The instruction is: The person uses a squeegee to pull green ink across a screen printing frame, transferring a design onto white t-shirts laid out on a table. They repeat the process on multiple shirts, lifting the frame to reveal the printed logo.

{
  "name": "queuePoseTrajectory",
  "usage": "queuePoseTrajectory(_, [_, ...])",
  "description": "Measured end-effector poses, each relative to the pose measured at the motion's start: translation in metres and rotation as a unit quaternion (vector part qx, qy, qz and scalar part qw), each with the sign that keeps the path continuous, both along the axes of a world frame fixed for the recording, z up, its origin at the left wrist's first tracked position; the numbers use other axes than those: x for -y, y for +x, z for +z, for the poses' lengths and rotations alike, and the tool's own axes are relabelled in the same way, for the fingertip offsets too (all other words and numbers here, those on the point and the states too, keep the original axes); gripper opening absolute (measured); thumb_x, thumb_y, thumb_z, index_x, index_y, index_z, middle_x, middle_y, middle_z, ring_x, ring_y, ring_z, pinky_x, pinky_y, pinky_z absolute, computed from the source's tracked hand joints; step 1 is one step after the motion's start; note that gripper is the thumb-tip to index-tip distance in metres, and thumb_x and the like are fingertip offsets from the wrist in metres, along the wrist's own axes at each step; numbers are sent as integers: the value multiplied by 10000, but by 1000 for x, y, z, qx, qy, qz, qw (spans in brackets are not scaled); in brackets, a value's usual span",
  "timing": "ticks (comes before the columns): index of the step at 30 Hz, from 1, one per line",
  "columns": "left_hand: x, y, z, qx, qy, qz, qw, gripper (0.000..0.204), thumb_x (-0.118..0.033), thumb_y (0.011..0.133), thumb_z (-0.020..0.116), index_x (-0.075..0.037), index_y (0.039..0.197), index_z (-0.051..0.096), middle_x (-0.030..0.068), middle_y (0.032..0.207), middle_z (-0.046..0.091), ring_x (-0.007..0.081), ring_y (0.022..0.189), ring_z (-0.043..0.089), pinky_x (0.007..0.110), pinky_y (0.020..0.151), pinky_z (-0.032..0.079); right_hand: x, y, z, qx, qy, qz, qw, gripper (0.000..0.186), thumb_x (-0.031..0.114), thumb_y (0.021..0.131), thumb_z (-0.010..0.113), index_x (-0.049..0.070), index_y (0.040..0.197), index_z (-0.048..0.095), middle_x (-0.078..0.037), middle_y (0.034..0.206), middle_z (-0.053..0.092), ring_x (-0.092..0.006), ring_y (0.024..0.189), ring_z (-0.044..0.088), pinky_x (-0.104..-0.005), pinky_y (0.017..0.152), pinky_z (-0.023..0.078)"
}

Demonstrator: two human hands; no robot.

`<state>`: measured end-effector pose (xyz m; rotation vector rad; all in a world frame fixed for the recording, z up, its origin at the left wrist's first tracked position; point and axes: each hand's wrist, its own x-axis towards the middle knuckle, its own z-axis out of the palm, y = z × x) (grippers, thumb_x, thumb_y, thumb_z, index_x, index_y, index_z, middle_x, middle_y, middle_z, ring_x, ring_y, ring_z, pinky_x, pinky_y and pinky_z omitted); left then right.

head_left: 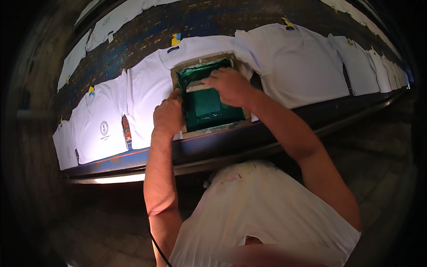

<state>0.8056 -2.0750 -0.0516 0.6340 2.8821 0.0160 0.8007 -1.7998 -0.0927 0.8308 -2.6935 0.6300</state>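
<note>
At twelve o'clock, our right hand [230, 85] clamps its fingers on the squeegee [196, 86] (probably light, stiff, ink-slick; best held mid-handle) inside the screen-printing frame [217, 128]; our left hand [169, 115] grips the frame's nine-o'clock rail.

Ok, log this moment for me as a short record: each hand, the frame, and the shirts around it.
Left hand: against the left side of the wooden frame; how firmly, cannot tell
Right hand: holding a pale flat tool inside the frame
Frame interior: green mesh area, darker green around its edges
Under frame: white shirt, partly covered
Shirt to the left: white, dark round print
Shirt to the right: white, no print visible
Surface: long speckled table
</note>
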Motion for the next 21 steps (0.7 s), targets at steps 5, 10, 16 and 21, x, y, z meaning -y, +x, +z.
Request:
queuePoseTrajectory(5, [-6,3,-4,-6,4,28,1000,454,42,844,761,-24,1293,777,86,1666,625,375,1309,747,520,1072,636,4,74,-11,-43,-1,56,997,380,94,887,748,85,1264,799,-126,1082,766,-344,1068,749,-515,980,594])
queuePoseTrajectory(10, [-7,3,-11,-61,17,29,998,365,21,887,732,-20,1244,797,70,1610,666,370,1281,740,532,1055,617,-4,89,1,-29,-32,113,993,329,64,896,739,70,1221,787,-147,1061,763,-373,1067,748,-538,960,588])
queuePoseTrajectory(16, [-10,11,-46,-190,157,64,967,237,8,956,701,19,1153,832,126,1484,745,373,1210,742,514,1003,594,-24,0,13,142,-98,113,978,383,-56,931,684,41,1290,777,-193,1151,759,-424,1149,715,-530,1012,582])
queuePoseTrajectory(21, [-18,23,-79,-250,292,110,917,267,61,999,674,86,1228,810,225,1456,741,418,1240,724,506,1075,578,-18,-41,11,37,-76,37,996,457,-66,918,688,76,1343,779,-173,1173,762,-411,1155,712,-527,1012,582])
